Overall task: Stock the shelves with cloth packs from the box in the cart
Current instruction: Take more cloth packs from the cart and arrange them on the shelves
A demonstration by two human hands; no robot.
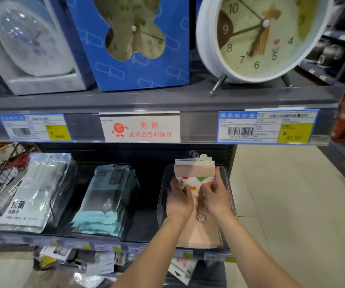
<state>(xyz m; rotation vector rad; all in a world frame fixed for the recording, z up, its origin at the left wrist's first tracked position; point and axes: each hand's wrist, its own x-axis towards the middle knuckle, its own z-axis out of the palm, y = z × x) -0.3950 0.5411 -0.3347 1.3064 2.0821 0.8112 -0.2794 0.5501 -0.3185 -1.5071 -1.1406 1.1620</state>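
- Hands: left hand (pixel 179 197) and right hand (pixel 216 194) pinch upright cloth packs (pixel 194 169) at their side edges, thumbs on front, in clear bin (pixel 161 196) at lower shelf (pixel 105 243) right end
- Risk: let go early, stack could topple near, onto flat pink packs (pixel 198 233)

- Light is bright and even, but the lower shelf (pixel 142 223) stays in deep shadow.
- White glare sits on the clock box (pixel 28 38).
- Edges look bent and blurred.

Pale floor tiles (pixel 281 194) fill the lower right. A grey shelf (pixel 146 100) runs across the middle. A white clock (pixel 257 38) stands on it.
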